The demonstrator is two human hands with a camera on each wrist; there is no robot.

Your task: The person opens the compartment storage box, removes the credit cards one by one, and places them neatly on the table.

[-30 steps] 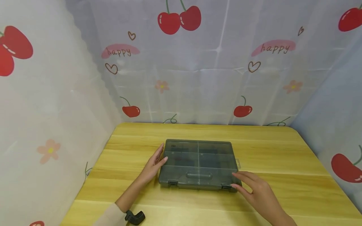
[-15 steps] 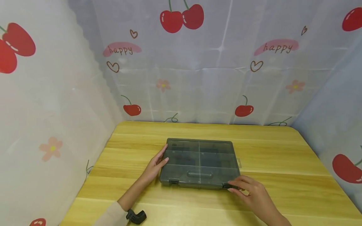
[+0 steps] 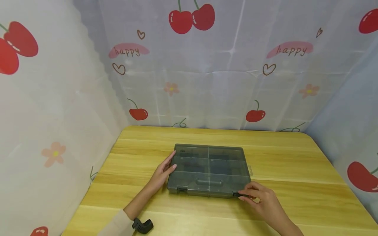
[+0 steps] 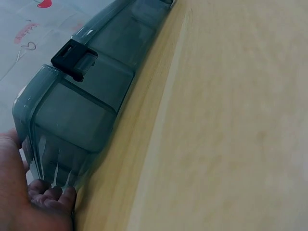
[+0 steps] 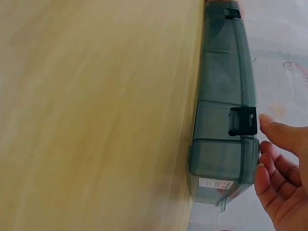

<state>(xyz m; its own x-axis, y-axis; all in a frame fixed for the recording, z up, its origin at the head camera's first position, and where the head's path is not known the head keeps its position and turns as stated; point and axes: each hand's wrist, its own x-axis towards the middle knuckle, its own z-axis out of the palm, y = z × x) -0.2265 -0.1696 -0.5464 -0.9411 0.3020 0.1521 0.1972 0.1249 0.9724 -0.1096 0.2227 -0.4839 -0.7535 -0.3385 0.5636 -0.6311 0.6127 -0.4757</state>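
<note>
A translucent grey plastic organizer box [image 3: 209, 167] lies flat on the table, its lid down. Black latches sit on its front edge: a left latch [image 3: 181, 189] and a right latch [image 3: 236, 194]. My left hand [image 3: 159, 175] rests along the box's left side, fingers mostly straight, thumb on the lid's edge. In the left wrist view those fingertips [image 4: 55, 195] show at the end wall. My right hand [image 3: 262, 200] is at the front right corner, bent fingers and thumb closing on the right latch. In the right wrist view, the thumb [image 5: 284, 134] is beside the latch [image 5: 243, 121].
The box stands on a wood-grain table [image 3: 283, 157] with rounded back corners. A white curtain [image 3: 200, 85] with cherries, hearts and lettering encloses the back and sides. A black device [image 3: 142, 226] sits by the left sleeve. A clear tab [image 3: 250, 170] sticks out from the box's right side.
My right hand has shifted a little left and down, its fingertips coming from the lid's corner to the right latch. The left hand stays against the box.
</note>
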